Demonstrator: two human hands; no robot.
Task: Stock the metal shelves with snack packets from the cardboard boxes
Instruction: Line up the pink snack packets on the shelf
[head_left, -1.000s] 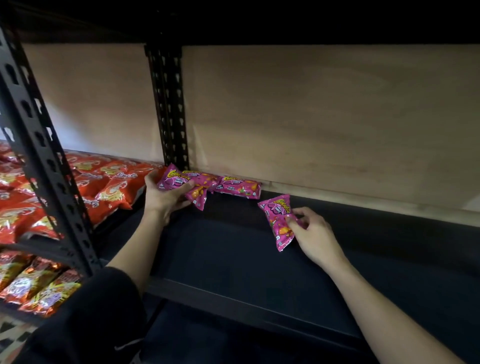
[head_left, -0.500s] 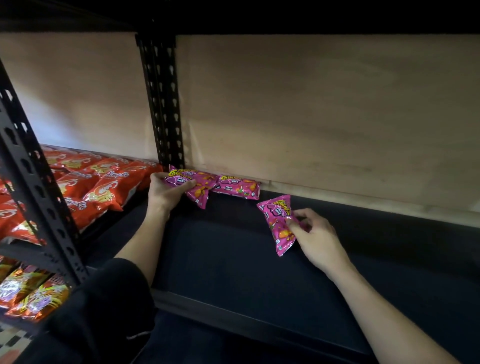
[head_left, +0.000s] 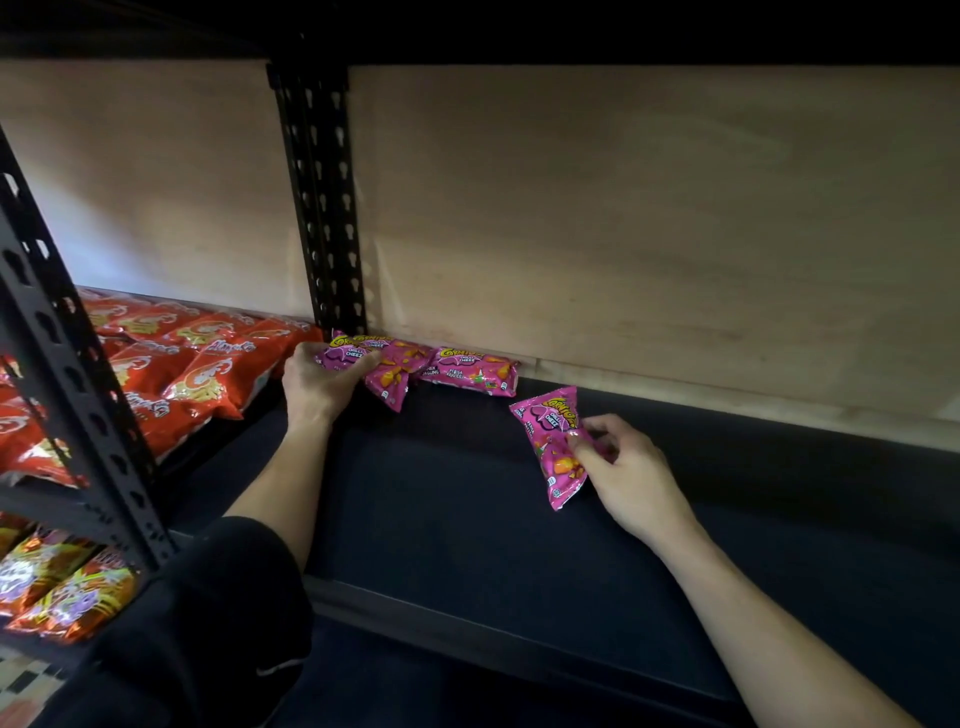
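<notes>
Pink foil in this bay, and little of it; counts only four packets on the shelf (head_left: 441, 499), with a long dark stretch yet to fill; judges the job here barely begun.

Finds three in a row along the back board (head_left: 649, 218): first packet (head_left: 340, 358) in the corner by the post (head_left: 322, 208); second packet (head_left: 393, 382) overlapping it and tilted forward; third packet (head_left: 470, 371) lying lengthwise just beside.

Sees the bay to the left already stocked with red packets (head_left: 197, 374), and orange packets (head_left: 57, 587) on the level below; sees no boxes, so cannot tell how much stock is left.

Grips the first packet with the left hand (head_left: 319, 387), thumb across its front, fingers curled behind, at the corner.

Pinches the fourth packet (head_left: 550, 436) with the right hand (head_left: 631, 470), thumb and fingertips closed on its right edge; lower end seemingly on the shelf, near the third but forward of the row, not yet in line.

Reads all four as small pillow bags: glossy, puffed, crimped at both ends, yellow lettering over a purple patch; light and slippery by the look, likelier to slide or flop than to stand.
</notes>
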